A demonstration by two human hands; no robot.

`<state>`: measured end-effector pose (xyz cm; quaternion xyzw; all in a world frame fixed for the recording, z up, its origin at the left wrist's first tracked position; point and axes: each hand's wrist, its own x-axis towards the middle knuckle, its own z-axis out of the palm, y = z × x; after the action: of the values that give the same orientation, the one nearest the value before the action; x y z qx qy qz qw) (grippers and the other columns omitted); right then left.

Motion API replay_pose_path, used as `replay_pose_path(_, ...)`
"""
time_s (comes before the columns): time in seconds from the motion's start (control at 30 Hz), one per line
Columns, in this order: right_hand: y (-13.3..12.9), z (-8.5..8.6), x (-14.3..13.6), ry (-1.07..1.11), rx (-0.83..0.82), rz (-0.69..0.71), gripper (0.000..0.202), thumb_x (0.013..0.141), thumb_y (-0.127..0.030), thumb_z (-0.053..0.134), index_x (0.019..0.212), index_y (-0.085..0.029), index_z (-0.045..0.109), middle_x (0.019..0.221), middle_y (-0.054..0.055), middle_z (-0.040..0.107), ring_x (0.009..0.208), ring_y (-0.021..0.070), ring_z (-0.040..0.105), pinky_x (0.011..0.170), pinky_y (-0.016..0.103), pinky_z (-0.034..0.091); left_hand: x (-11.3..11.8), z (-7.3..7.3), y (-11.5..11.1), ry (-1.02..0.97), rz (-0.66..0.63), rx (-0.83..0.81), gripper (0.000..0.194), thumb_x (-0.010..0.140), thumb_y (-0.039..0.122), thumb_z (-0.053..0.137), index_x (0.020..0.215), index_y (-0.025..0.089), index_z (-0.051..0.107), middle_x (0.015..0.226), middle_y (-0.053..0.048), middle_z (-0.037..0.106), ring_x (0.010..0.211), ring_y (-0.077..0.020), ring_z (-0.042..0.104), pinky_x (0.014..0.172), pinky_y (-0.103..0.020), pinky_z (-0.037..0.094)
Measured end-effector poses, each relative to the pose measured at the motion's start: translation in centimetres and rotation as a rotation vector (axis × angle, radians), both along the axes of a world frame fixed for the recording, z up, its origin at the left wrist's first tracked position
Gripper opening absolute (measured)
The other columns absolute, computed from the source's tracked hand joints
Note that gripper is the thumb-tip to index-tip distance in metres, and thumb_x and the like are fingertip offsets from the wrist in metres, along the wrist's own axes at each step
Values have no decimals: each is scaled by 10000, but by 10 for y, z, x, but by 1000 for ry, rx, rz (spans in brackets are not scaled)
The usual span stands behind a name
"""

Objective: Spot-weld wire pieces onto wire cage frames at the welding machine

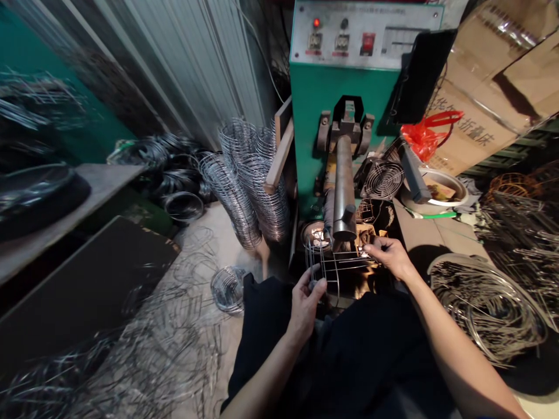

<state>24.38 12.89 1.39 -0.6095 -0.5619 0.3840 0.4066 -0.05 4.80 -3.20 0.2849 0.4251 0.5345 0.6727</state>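
Note:
Below the round metal arm (345, 186) of a green machine (310, 99), a small wire frame (325, 270) of thin bent rods is held up. My left hand (305, 302) pinches the frame's near left side between thumb and fingers. On the right, my right hand (391, 256) has its thumb and fingers closed together at the right ends of the rods, just right of the arm's tip. Which rod its fingertips hold is too small to tell. A red lamp glows on the machine's panel (367, 35).
Stacked wire rings (248, 186) stand left of the machine. Loose wires (166, 326) litter the floor. On the right are a basin of wire pieces (484, 308), a white bowl (458, 189), a red bag (421, 139) and cardboard boxes (476, 105). A dark phone-like slab (421, 75) hangs beside the panel.

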Motion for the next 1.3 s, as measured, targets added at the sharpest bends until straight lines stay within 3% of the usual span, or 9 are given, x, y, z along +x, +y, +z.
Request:
replay_pose_path(0.4,-1,-5,3,2,69,-48,531,710,-570,758,547,-211,401,556,-46,373,558,110,330,550,272,280,1,2,3,7,-16,-5,684,797,415,757,1381,143,528,642,32,577,527,-115,577,497,-228,504)
replay_pose_path(0.57,-22,-23,11,3,346,-144,365,832,-494,656,669,-216,485,745,2,503,753,175,479,728,310,392,1,5,2,3,-13,-21,678,789,419,770,1372,165,537,719,21,595,564,-99,568,540,-225,522)
replay_pose_path(0.7,-39,-32,7,-14,350,-83,373,864,-451,628,605,-201,526,886,58,565,922,236,532,848,370,402,2,5,0,-3,15,-14,673,773,421,783,1348,158,550,682,40,573,533,-90,556,534,-220,513)
replay_pose_path(0.97,-30,-24,-12,-96,407,-93,431,831,-474,679,556,-214,473,732,16,458,769,202,465,744,359,382,3,6,4,-15,40,12,719,773,428,775,1379,138,519,599,58,560,482,-105,548,490,-231,493)
replay_pose_path(1.3,-15,-24,-17,-107,393,-118,505,790,-581,692,542,-219,444,731,22,461,761,206,465,726,361,391,2,6,18,5,35,25,709,779,444,769,1356,108,529,587,23,620,476,-118,582,524,-238,489)
